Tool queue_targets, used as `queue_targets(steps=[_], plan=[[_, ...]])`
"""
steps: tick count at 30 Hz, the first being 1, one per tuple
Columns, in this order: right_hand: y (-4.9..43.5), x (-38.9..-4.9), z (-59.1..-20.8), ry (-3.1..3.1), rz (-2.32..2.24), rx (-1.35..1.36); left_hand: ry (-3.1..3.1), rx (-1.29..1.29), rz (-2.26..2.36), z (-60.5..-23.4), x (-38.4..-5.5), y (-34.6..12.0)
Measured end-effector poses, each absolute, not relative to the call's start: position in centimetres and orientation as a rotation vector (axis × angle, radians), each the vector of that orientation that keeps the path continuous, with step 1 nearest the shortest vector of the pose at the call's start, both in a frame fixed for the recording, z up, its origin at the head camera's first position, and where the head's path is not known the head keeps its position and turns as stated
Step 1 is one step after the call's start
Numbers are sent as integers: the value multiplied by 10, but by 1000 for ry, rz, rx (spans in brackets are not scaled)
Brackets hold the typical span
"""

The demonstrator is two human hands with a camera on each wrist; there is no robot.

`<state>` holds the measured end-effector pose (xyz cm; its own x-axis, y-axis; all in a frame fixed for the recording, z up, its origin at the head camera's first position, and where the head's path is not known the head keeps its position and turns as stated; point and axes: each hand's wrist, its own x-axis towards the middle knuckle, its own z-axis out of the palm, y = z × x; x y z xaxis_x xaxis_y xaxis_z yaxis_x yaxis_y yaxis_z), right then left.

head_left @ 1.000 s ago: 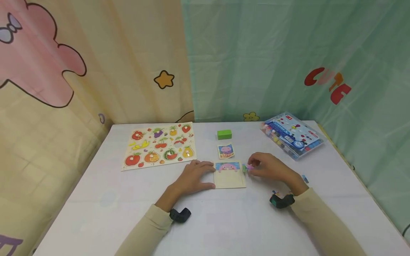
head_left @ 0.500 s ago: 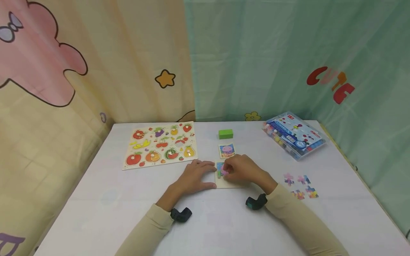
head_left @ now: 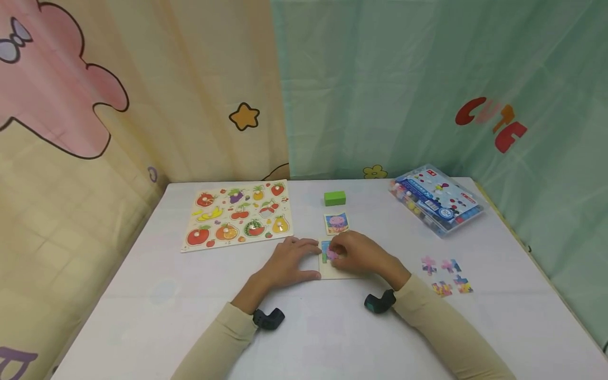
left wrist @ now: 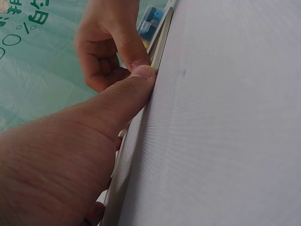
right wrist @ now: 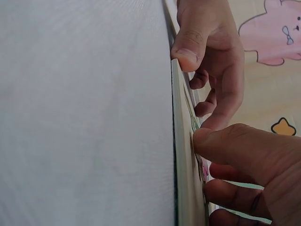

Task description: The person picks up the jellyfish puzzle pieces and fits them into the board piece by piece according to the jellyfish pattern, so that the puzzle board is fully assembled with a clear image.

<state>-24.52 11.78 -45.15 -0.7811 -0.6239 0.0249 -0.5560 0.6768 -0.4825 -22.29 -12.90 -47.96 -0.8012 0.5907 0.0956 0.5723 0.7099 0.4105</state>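
A small wooden puzzle tray [head_left: 329,272] lies flat before me, its upper strip filled with blue and pink picture pieces. My left hand [head_left: 287,264] rests against the tray's left edge, thumb near the lower corner and fingers spread towards the upper one. Over the tray, my right hand [head_left: 358,253] pinches a pink-and-green jigsaw piece [head_left: 330,255] between thumb and fingers, down at the tray's surface. The right hand covers much of the tray's upper right. In the right wrist view, the tray's pale edge [right wrist: 181,117] shows beside both hands.
Several loose jigsaw pieces [head_left: 463,285] lie to the right. Behind the tray are a small picture card [head_left: 336,224] and a green block [head_left: 334,198]. A fruit puzzle board [head_left: 237,216] stands back left, a clear plastic case [head_left: 437,200] back right. Curtains [head_left: 370,89] surround the table.
My right hand has carried the jigsaw piece leftwards from beside the tray onto it, uncovering the loose pieces at right. In the last half second it barely shifts. The left hand stays put.
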Motion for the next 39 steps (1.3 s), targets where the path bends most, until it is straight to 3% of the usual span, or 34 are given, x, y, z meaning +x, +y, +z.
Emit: queue_targets(steps=[30,39], plan=[[114,-242,-454,2824,-653,-1238,2882,968,651,-478,-220,-130],[126,-242,-449,2726,-783,-1088,2872,968,648,-480,-222,-129]])
